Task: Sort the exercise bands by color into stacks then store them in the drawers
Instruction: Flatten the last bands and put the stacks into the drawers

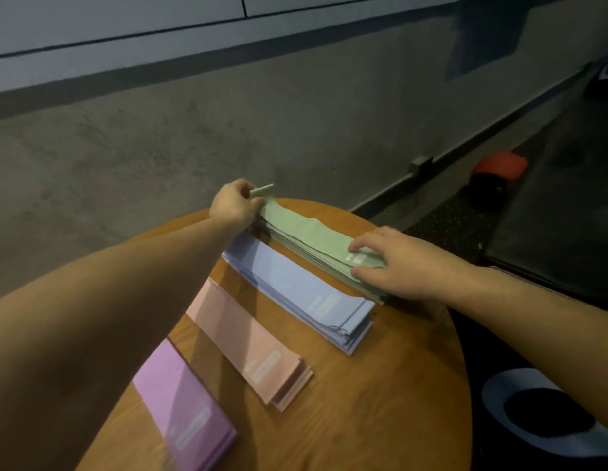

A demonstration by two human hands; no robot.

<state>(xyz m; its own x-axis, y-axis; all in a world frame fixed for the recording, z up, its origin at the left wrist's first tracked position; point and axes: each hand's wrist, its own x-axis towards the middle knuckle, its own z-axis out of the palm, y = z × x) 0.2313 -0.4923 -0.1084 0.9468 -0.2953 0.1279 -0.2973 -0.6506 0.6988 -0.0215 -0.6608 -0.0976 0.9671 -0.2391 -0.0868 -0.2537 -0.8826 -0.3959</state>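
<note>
Drawers nowhere in view. Far ends of blue stack [306, 294], pink stack [248, 341] and purple stack [183, 399] hidden under left forearm; near purple corner blurred and cut off at bottom edge. White labels on bands unreadable. Four stacks side by side on round wooden desk [381, 402], green stack [316, 246] farthest, along far rim. Left hand [233, 207] at far end of green stack, grip pinching upturned end of top green band. Right hand [391, 263] on near end, fingers flat and spread, pressing down. Red object [500, 164] on floor beyond, indistinct.
</note>
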